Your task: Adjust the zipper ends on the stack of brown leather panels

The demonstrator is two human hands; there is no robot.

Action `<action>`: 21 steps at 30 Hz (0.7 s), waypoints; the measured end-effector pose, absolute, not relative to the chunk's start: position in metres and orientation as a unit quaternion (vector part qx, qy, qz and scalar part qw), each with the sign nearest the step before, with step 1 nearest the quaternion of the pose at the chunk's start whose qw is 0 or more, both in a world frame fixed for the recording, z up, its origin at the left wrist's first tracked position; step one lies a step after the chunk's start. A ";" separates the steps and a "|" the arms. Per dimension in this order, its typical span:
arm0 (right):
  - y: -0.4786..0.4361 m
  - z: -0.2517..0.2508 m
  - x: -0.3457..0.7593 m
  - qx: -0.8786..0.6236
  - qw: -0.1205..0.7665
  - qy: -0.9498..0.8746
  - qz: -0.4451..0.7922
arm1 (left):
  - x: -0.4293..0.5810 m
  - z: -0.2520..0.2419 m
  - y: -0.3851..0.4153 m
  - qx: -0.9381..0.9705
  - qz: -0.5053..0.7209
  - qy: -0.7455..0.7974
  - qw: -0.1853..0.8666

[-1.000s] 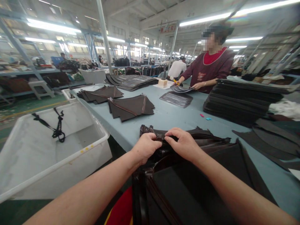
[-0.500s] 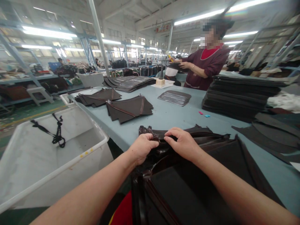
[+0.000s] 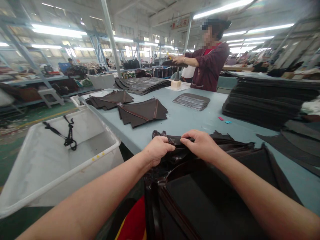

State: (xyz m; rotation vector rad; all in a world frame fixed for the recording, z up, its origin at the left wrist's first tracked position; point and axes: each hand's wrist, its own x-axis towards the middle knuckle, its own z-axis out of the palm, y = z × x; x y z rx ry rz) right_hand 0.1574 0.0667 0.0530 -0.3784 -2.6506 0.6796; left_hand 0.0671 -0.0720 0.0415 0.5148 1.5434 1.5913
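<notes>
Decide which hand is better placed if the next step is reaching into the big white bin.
Probably the left hand: it is nearer the big white bin, while the right hand is farther across, at the dark pieces.

The scene is taken in by one camera worn on the head, faced forward and tilted down over the person's own forearms [image 3: 100,190]. The left hand [image 3: 160,150] and right hand [image 3: 201,145] are framed near the middle, close by, with dark panels [image 3: 212,196] seen from above just below them. The table [image 3: 192,121] is viewed at a slant, a white bin [image 3: 40,166] is caught at left, and a co-worker [image 3: 208,71] and ceiling lights [image 3: 222,9] are shown farther off.
</notes>
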 end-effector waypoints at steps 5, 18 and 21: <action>0.085 0.075 0.124 -0.191 0.103 -0.954 0.208 | 0.045 0.054 -0.071 0.226 0.560 0.637 0.479; 0.096 0.056 0.074 -0.123 -0.072 -0.977 0.156 | 0.034 0.048 -0.074 0.207 0.621 0.565 0.502; 0.090 0.049 0.079 -0.090 -0.122 -0.972 0.177 | 0.037 0.049 -0.083 0.213 0.643 0.617 0.401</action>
